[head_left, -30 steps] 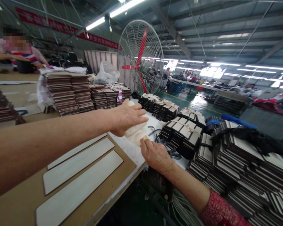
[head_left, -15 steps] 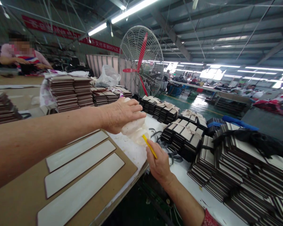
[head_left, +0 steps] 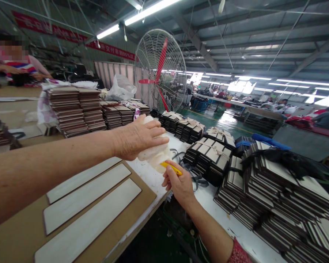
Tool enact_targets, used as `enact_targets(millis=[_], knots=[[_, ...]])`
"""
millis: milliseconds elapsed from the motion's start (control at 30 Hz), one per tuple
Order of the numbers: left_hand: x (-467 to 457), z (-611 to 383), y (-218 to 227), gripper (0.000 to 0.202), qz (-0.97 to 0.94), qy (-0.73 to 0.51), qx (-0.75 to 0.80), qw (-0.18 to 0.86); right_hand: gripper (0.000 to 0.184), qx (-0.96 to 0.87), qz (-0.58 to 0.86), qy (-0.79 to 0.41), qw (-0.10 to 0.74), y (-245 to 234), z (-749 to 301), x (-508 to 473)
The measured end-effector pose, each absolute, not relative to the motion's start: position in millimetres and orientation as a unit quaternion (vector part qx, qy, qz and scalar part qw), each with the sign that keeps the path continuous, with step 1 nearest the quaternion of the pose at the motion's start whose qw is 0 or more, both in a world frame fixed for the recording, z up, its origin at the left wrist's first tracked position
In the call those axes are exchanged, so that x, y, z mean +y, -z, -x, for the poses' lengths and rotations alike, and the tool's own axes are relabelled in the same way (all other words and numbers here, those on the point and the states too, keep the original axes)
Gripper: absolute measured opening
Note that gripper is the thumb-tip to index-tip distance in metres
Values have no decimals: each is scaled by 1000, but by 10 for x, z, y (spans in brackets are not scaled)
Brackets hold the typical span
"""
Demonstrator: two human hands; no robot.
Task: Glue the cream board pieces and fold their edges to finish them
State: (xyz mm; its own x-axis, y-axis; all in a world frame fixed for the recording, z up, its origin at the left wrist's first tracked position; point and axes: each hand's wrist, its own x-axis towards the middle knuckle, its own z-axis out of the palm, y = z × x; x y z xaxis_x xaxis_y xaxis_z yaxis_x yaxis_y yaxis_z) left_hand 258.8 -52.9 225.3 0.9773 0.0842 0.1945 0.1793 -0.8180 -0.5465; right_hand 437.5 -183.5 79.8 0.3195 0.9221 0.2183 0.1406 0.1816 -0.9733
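My left hand (head_left: 142, 138) reaches across from the left, its fingers laid over the top and side of a whitish, crusted container (head_left: 153, 153) that is tilted toward me. In my right hand (head_left: 181, 184) is a tool with a yellow handle (head_left: 172, 168), pinched between thumb and fingers. The tool's far end is hidden at the container's mouth, so its kind does not show. Nearer to me, several long pale panels with dark edges (head_left: 91, 221) lie side by side on a brown board (head_left: 144, 199).
Tall stacks of panels (head_left: 68, 111) stand at the back left, and dark-edged bundles (head_left: 208, 157) line the table on the right. Grey straps (head_left: 199, 179) lie loose beside my right hand. Behind is a large caged fan (head_left: 160, 69). Another person (head_left: 22, 69) works at the far left.
My right hand has turned the yellow-handled tool from steep to flatter, with its tip still at the container. The left hand keeps its hold. The whole view has shifted slightly.
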Motion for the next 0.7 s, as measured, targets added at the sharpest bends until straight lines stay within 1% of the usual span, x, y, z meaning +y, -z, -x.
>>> enact_targets(millis=[33, 100, 200, 267, 367, 433, 533, 633, 700], knots=[[-525, -2585, -2252, 81, 952, 74, -71, 289, 40, -535, 566, -274, 564, -819, -4424, -1872], [-489, -2577, -2255, 82, 955, 63, -81, 279, 35, -637, 580, -122, 492, -863, -4515, -1958], [-394, -2563, -2265, 83, 958, 55, -110, 258, 34, -736, 559, 108, 368, -881, -4616, -2053], [-338, -2556, -2267, 83, 963, 45, -125, 236, 36, -767, 540, 199, 283, -842, -4661, -2056], [-307, -2554, -2238, 81, 968, 28, -128, 216, 35, -785, 525, 280, 171, -769, -4695, -1993], [-316, -2564, -2189, 78, 968, 23, -125, 218, 35, -786, 538, 283, 115, -777, -4689, -1957], [-323, -2605, -2078, 76, 967, 18, -116, 225, 33, -777, 588, 214, 70, -925, -4649, -1951], [-281, -2686, -1944, 79, 970, 14, -107, 219, 29, -765, 629, 124, 63, -1153, -4624, -1942], [-233, -2754, -1857, 81, 973, 10, -99, 209, 24, -765, 636, 56, 91, -1257, -4645, -1888]])
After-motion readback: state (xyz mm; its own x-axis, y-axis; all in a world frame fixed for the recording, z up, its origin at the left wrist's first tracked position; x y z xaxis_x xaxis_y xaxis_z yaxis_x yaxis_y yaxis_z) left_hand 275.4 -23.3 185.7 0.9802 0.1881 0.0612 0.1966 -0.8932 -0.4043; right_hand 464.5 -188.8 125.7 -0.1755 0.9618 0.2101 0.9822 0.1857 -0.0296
